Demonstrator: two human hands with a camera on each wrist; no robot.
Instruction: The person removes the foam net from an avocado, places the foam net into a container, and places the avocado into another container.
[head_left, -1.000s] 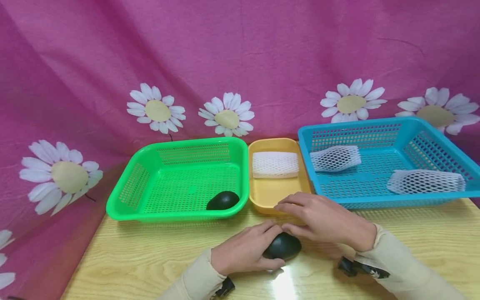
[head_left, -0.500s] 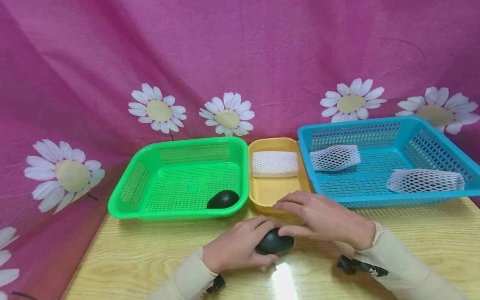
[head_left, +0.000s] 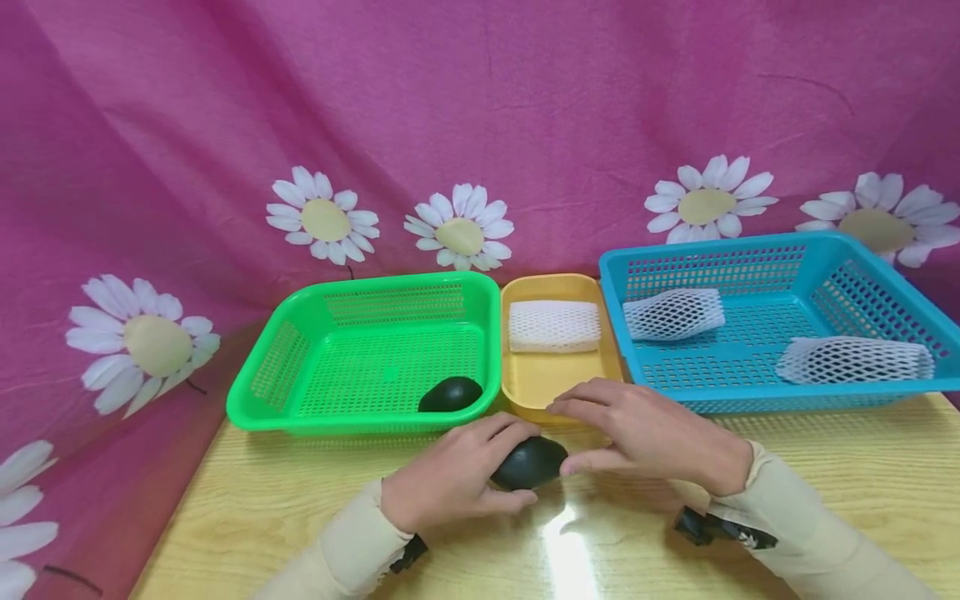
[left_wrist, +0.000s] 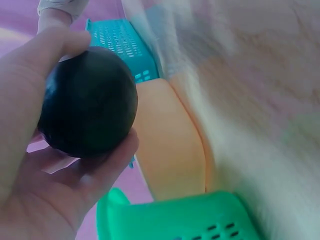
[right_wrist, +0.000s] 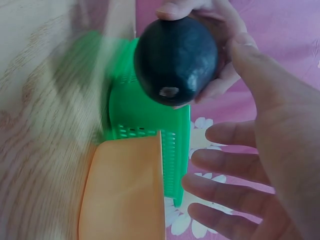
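My left hand (head_left: 453,471) grips a dark avocado (head_left: 531,463), thumb on the near side and fingers on the far side. In the right wrist view a pale stem scar shows at the end of this avocado (right_wrist: 175,60). Held with its fingers spread and fairly straight, my right hand (head_left: 645,433) is just right of the avocado and holds nothing. Its thumb tip is close to the fruit's end. Another dark avocado (head_left: 452,395) lies in the near right corner of the green basket (head_left: 375,358).
A yellow tray (head_left: 551,379) between the baskets holds a white foam net (head_left: 555,326). The blue basket (head_left: 750,325) at right contains two foam-netted pieces, one at the left (head_left: 673,314) and one in front (head_left: 855,361). A floral curtain (head_left: 570,150) hangs behind the wooden table (head_left: 247,517).
My left hand has moved left and slightly away from me with the avocado, drawing it off from the right hand. The right hand has stayed nearly in place.
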